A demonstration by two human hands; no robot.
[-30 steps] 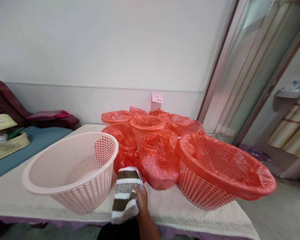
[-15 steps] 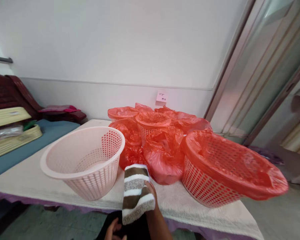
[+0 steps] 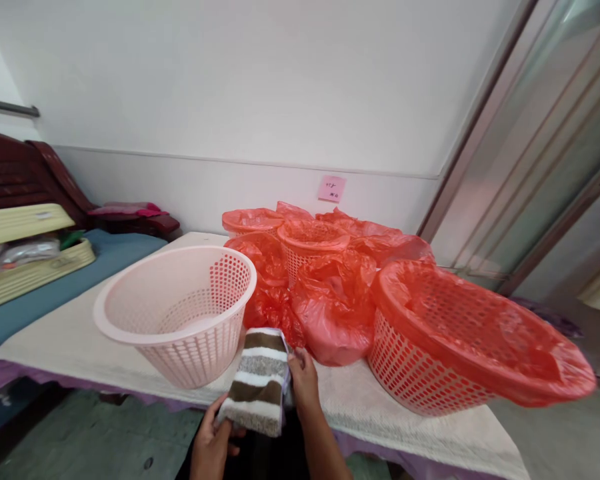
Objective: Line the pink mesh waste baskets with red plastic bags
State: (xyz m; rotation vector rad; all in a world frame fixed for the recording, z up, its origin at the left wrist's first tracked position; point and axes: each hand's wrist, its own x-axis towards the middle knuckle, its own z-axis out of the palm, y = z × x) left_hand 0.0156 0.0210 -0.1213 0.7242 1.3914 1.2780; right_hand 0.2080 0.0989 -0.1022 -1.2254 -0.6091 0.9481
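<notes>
A folded striped towel (image 3: 260, 380) in brown, white and grey is held between my two hands at the front edge of the table. My left hand (image 3: 213, 433) pinches its lower left corner, with the thumb on top. At the towel's right edge my right hand (image 3: 303, 379) grips the folded layers between thumb and fingers. An empty pale pink basket (image 3: 180, 350) with lattice sides stands just left of the towel. Right behind the towel sits a red plastic bag (image 3: 333, 313) with something pinkish inside.
A large basket (image 3: 425, 367) lined with a red bag stands on the right. Several more red-bagged baskets, one a small basket (image 3: 313, 240), crowd the back. A pink note (image 3: 332, 189) sticks to the wall. At left, a yellow box (image 3: 35, 277) lies on a blue surface.
My left hand has come up from below and taken hold of the towel's lower left corner. The towel has swung slightly left and lies flatter. The view has shifted a little.
</notes>
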